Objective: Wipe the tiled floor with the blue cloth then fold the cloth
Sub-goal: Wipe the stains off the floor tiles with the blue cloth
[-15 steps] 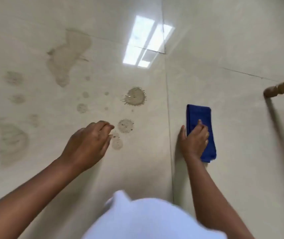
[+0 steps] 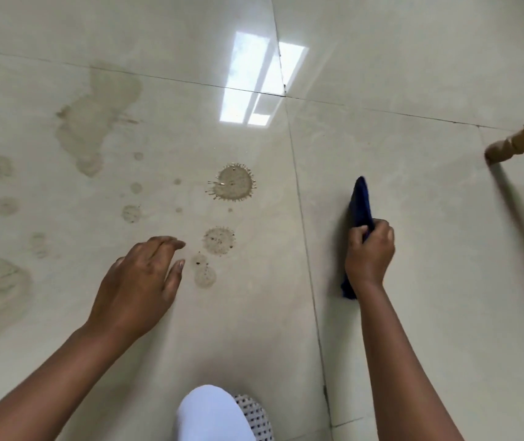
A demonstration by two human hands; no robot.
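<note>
- The left hand [image 2: 136,281] sits much as it did half a second ago, left of the floor's long grout line, though it now shows larger and lower in the view. It hangs palm down with fingers loosely spread, its grip open on nothing, fingertips just short of the small brown splat marks [image 2: 219,240].
- The big sunburst stain [image 2: 233,185] lies untouched beyond those marks, also left of the grout line.
- The blue cloth [image 2: 361,203], flat on the tiled floor [image 2: 413,186] a moment ago under pressing fingers, is now bunched and raised on edge, right of the grout line.
- The right hand [image 2: 369,253] has changed from a flat press to a fist: its grip is closed around the cloth's middle, one end poking up past the knuckles, the other showing below the wrist.
- A wooden furniture leg [image 2: 521,141] stands far right of the grout line, well apart from the cloth.
</note>
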